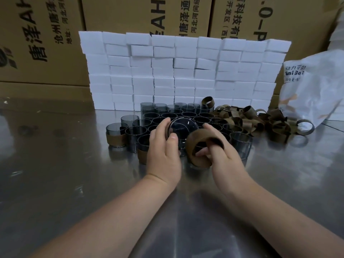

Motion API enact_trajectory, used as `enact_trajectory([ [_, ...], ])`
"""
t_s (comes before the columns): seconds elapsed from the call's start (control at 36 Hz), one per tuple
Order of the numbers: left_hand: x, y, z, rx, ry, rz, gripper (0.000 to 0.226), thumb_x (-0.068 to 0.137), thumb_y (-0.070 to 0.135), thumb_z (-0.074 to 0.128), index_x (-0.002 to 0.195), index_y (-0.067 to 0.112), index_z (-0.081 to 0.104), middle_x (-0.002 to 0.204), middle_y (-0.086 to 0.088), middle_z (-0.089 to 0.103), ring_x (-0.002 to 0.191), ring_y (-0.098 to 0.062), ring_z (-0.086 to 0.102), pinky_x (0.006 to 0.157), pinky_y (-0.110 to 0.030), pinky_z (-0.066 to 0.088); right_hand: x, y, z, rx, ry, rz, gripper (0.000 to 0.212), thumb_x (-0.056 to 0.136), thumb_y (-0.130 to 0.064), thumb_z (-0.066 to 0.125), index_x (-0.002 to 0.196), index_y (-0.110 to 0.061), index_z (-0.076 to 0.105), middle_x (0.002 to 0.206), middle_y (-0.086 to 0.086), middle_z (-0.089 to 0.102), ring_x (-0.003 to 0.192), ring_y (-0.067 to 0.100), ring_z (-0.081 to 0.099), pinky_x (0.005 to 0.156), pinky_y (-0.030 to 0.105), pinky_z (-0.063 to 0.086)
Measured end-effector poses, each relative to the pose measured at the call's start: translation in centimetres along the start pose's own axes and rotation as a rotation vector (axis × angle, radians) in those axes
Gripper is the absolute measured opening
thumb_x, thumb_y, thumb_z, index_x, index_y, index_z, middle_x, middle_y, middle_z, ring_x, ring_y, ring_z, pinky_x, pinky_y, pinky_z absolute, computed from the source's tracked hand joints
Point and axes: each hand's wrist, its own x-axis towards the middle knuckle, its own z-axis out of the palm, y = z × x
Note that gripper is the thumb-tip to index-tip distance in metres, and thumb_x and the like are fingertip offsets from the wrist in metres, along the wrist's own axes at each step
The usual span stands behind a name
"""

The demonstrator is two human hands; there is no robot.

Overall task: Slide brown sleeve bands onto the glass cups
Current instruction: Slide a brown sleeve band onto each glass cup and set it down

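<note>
My left hand (163,148) grips a dark glass cup (183,128) tipped on its side, its round base facing me. My right hand (219,151) holds a brown sleeve band (197,146) spread into a ring, with fingers inside it, just right of the cup. Behind my hands several bare glass cups (186,114) stand packed together on the metal table. Two cups wearing brown bands stand at the left: one (115,135) at the far left, another (142,151) partly hidden by my left hand. A pile of loose brown bands (247,120) lies to the right.
A wall of stacked white foam blocks (182,71) stands behind the cups. Cardboard cartons (41,40) rise at the back. A white plastic bag (314,90) sits at the right. The steel table (74,183) stretches toward me.
</note>
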Motion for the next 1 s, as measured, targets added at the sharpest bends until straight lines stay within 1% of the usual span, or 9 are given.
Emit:
enact_trajectory([
  [0.08,-0.1,0.1,-0.1,0.013,-0.061,0.056,0.042,0.071,0.052,0.027,0.109,0.052,0.043,0.115,0.012,0.045,0.11,-0.016,0.051,0.098,-0.047,0.042,-0.1,0.2,-0.1,0.014,-0.037,0.036,0.033,0.079,-0.047,0.034,0.104,-0.068,0.04,0.13,0.006,0.057,0.117,0.012,0.053,0.106,0.032,0.038],
  [0.14,-0.2,0.1,-0.2,0.001,-0.106,0.103,0.041,0.072,0.049,0.027,0.111,0.051,0.041,0.115,0.019,0.042,0.108,0.007,0.046,0.1,-0.032,0.041,-0.1,0.4,-0.1,0.022,-0.042,0.044,0.032,0.079,-0.048,0.034,0.1,-0.071,0.041,0.126,0.006,0.06,0.114,0.012,0.056,0.102,0.031,0.041],
  [0.22,-0.4,0.3,-0.3,0.021,-0.151,0.166,0.039,0.078,0.044,0.028,0.115,0.048,0.038,0.12,0.021,0.039,0.11,0.018,0.039,0.096,-0.008,0.032,0.2,0.8,-0.1,0.11,-0.013,0.066,0.032,0.077,-0.047,0.036,0.097,-0.069,0.047,0.11,0.003,0.067,0.097,0.009,0.064,0.089,0.027,0.047],
  [0.36,-0.7,0.4,-0.4,0.071,-0.202,0.238,0.037,0.09,0.029,0.031,0.121,0.048,0.029,0.133,0.01,0.032,0.115,0.026,0.027,0.094,0.003,0.019,0.5,1.1,-0.1,0.243,0.05,0.137,0.039,0.091,-0.036,0.041,0.124,-0.022,0.056,0.089,-0.001,0.074,0.08,0.013,0.07,0.063,0.022,0.056],
  [0.5,-0.8,0.2,-0.1,0.109,-0.232,0.244,0.035,0.09,0.03,0.032,0.121,0.046,0.031,0.135,0.008,0.025,0.111,0.031,0.023,0.091,0.006,0.018,0.2,0.4,0.1,0.189,0.057,0.168,0.052,0.083,-0.043,0.039,0.13,-0.026,0.052,0.123,-0.001,0.062,0.116,0.016,0.057,0.101,0.04,0.045],
  [0.58,-0.9,0.3,-0.3,0.107,-0.276,0.224,0.035,0.088,0.048,0.027,0.124,0.046,0.029,0.14,0.005,0.026,0.112,0.029,0.025,0.092,0.004,0.019,-0.1,0.2,0.2,0.142,0.045,0.16,0.036,0.097,-0.034,0.035,0.128,-0.026,0.054,0.12,-0.003,0.063,0.114,0.013,0.057,0.101,0.042,0.045],
  [0.78,-1.2,0.9,-0.6,0.218,-0.473,0.217,0.09,0.066,0.09,0.018,0.138,0.038,0.001,0.152,0.011,0.005,0.12,0.03,0.011,0.094,0.004,0.014,-0.1,-0.1,0.2,0.098,0.069,0.147,0.036,0.098,-0.033,0.032,0.123,-0.027,0.057,0.11,-0.007,0.067,0.105,0.008,0.061,0.096,0.039,0.049],
  [0.89,-1.3,0.8,-0.3,0.442,-0.427,0.151,0.087,0.074,0.069,0.03,0.147,0.035,-0.006,0.155,0.018,-0.001,0.132,0.0,0.022,0.096,-0.012,0.019,-0.1,-0.1,0.2,0.083,0.017,0.169,0.032,0.099,-0.032,0.032,0.115,-0.032,0.06,0.11,-0.011,0.066,0.108,0.005,0.059,0.101,0.038,0.044],
  [1.0,-0.8,0.6,-0.2,0.346,-0.392,0.103,0.065,0.09,0.04,0.031,0.148,0.028,0.004,0.156,0.011,0.008,0.129,0.013,0.008,0.091,0.009,0.005,-0.2,-0.3,0.2,0.073,-0.015,0.127,0.02,0.093,-0.035,0.045,0.095,-0.038,0.064,0.094,-0.007,0.07,0.092,0.008,0.065,0.091,0.044,0.051],
])
